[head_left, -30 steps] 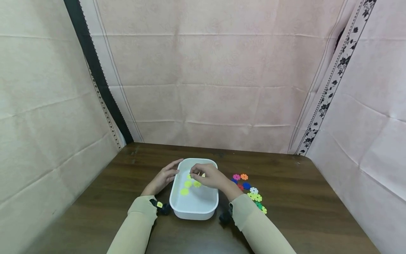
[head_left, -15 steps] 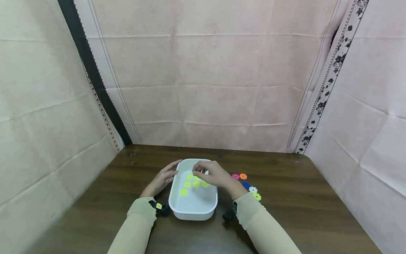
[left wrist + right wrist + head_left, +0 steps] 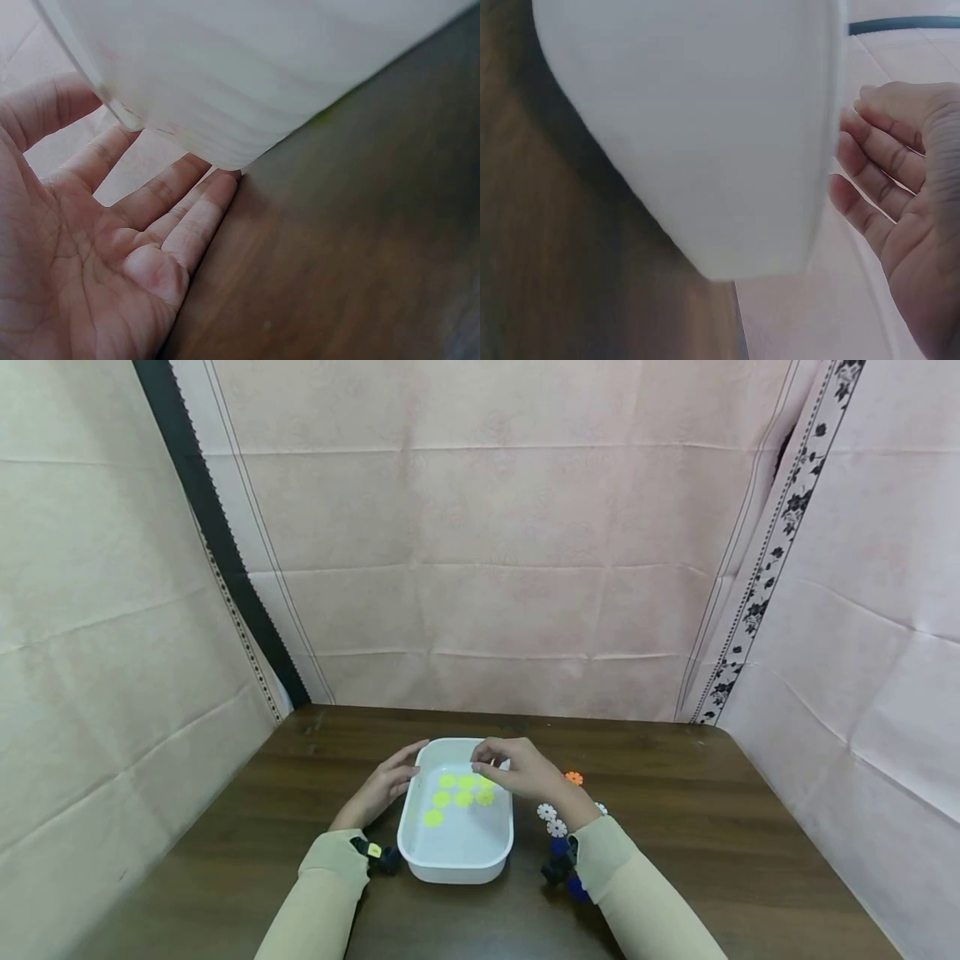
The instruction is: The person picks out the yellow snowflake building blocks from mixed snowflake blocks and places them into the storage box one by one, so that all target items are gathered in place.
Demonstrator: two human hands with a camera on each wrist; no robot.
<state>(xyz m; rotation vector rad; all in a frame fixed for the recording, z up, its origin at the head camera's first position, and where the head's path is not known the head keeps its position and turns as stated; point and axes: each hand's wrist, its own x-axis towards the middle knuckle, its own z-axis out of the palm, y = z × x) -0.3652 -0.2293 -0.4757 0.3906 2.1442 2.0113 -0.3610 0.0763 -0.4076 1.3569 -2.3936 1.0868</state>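
A white plastic box stands on the wooden table, with several flat yellow-green pieces lying on its floor in rough rows. My left hand rests against the box's left edge, fingers mostly straight; in the left wrist view, fingers touch or nearly touch its outer wall. Over the box's right far part hovers my right hand, its fingers loosely bent and the thumb close to the index finger. No piece shows between them. From the right wrist view, the right hand sits beyond the box's rim.
Right of the box, partly hidden by the right forearm, lie several flower-shaped pieces: white ones, an orange one and blue ones. Cloth walls surround the table at the back and sides.
My right hand has shifted to the right over the box, uncovering more yellow-green pieces. White flower pieces beside the forearm have come into view. The left hand has stayed at the box's edge.
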